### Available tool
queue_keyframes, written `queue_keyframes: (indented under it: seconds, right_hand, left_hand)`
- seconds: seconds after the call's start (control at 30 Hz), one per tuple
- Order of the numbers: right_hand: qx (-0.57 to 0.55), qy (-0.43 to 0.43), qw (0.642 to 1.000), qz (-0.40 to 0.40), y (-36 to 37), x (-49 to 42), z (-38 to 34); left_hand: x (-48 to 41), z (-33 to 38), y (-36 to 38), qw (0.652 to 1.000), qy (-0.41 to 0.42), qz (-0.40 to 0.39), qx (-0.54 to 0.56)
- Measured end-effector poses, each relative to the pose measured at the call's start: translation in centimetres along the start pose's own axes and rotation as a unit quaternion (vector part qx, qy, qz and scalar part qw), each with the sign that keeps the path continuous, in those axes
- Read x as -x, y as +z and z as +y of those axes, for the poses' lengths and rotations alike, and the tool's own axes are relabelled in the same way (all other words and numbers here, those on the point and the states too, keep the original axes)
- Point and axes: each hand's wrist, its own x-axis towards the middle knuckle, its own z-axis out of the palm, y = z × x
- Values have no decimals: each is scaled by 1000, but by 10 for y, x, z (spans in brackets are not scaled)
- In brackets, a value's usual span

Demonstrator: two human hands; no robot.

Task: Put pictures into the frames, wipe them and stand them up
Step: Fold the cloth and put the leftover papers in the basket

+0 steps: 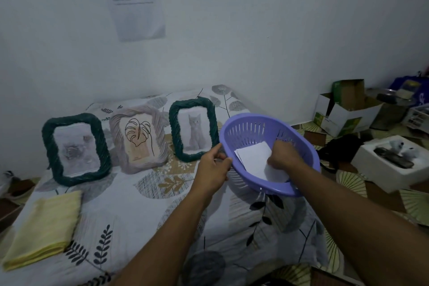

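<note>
Private room at home, with a bed as the work area

A low bed point(139, 216) in a leaf-print sheet lies against a bare white wall point(255, 30), where a printed sheet point(137, 4) is stuck up. Three picture frames point(193, 129) stand on the bed. Beside it, open cardboard boxes point(346, 109) and loose household items crowd a fan-patterned floor point(350, 182). These are domestic furnishings rather than shop or office fittings.

Materials and finishes being catalogued
Smooth lilac plastic is being noted for the slotted basket point(246, 131); matt white paper for the sheets point(253, 158); rope-like twisted ribbing for the left dark green frame point(49, 146), the right dark green frame point(174, 132) and the pale frame point(116, 144); soft matt fabric for the yellow cloth point(46, 223) and printed bedsheet point(139, 216).
</note>
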Motion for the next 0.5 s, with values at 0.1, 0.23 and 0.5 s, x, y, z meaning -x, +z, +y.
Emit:
queue_keyframes:
  seconds: [0.1,0.23,0.5]
  right_hand:
    - [17,-6,1000,8,1,1,0]
    - [29,-26,999,29,1,2,-2]
    - [7,-38,999,12,4,-4,-1]
  left_hand:
    - [-2,-2,-1,1000,0,-2,-4]
    - [-2,-3,-1,1000,-2,1,-2]
    - [-2,-2,-2,1000,-5,-1,-8]
